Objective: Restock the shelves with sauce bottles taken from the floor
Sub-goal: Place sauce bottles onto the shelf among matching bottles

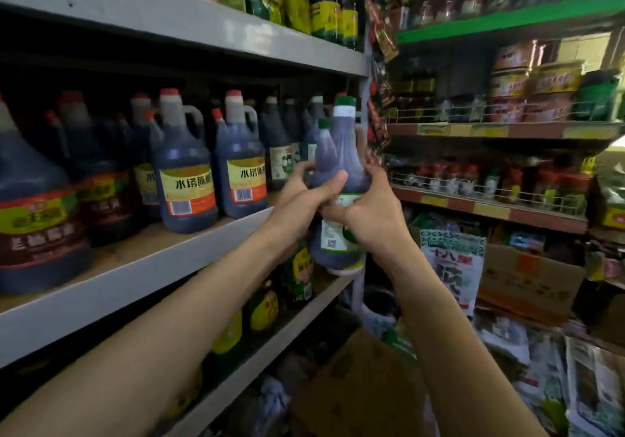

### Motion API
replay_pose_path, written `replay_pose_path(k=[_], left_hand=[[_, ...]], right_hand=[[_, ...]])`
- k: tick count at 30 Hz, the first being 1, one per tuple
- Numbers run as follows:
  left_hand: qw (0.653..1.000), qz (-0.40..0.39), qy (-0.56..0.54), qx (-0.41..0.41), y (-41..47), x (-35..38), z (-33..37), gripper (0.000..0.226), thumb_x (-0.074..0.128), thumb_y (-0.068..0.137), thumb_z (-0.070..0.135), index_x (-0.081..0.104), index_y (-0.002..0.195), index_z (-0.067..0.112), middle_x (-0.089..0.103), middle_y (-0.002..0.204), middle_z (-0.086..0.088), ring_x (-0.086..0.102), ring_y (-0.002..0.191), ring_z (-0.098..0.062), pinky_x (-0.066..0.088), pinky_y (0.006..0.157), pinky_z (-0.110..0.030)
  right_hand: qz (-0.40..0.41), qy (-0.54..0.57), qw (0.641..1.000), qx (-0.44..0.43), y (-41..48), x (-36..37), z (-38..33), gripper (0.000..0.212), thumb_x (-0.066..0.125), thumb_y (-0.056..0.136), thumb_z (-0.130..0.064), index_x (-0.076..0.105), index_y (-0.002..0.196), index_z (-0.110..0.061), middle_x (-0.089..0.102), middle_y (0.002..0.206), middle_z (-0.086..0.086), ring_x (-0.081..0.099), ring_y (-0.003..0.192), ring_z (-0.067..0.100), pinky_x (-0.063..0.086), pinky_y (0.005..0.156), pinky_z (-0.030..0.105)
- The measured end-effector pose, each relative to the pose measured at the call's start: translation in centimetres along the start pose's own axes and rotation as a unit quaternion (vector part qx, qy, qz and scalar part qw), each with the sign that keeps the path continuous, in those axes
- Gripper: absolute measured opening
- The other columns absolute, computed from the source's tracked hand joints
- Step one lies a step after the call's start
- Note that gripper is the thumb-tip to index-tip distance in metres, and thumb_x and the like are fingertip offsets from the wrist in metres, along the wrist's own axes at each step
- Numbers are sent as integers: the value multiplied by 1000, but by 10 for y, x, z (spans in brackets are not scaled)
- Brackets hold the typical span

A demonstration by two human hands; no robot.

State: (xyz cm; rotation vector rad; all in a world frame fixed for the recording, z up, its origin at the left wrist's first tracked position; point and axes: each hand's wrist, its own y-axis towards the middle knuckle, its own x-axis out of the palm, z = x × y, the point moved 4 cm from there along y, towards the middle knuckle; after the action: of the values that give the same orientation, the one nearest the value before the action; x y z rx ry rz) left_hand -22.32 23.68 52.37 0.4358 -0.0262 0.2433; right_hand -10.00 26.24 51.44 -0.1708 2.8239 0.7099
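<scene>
- A cardboard box (358,386) lies low, beneath the forearms.
- The left hand (304,199) and right hand (368,213) both have their fingers (333,183) clamped round the sauce bottle (345,152) at mid-body.
- The bottle is upright, green cap up, off the front edge of the shelf (135,267) at its right end.
- Red-capped jugs (184,179) crowd the shelf's left and back, with bare board along the front edge.

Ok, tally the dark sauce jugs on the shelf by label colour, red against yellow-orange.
Red-label jugs: 2
Yellow-orange-label jugs: 3
Total: 5
</scene>
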Motion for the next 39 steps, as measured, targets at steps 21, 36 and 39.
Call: replay_pose_path(k=[21,36,39], left_hand=[[983,107,83,-126,36,-59,-83,20,51,96,3,67,84,8,74,85,-9,70,84,-20,51,69,-29],[986,70,82,-127,42,-59,-81,22,51,96,4,67,83,12,74,81,-2,69,82,-20,51,68,-28],[986,69,82,-125,44,-59,-85,22,51,96,4,67,83,13,73,81,-1,69,83,-20,51,69,-28]], right_hand=[[-52,126,989,-58,232,109,75,75,86,75,-13,33,125,-28,58,103,-8,64,91,6,55,77,23],[-67,153,984,-54,219,112,75,77,81,77,-5,33,132,-29,58,126,4,66,101,8,55,75,19],[-72,172,982,-38,225,111,82,79,82,78,-6,32,135,-29,58,127,3,66,100,5,56,76,19]])
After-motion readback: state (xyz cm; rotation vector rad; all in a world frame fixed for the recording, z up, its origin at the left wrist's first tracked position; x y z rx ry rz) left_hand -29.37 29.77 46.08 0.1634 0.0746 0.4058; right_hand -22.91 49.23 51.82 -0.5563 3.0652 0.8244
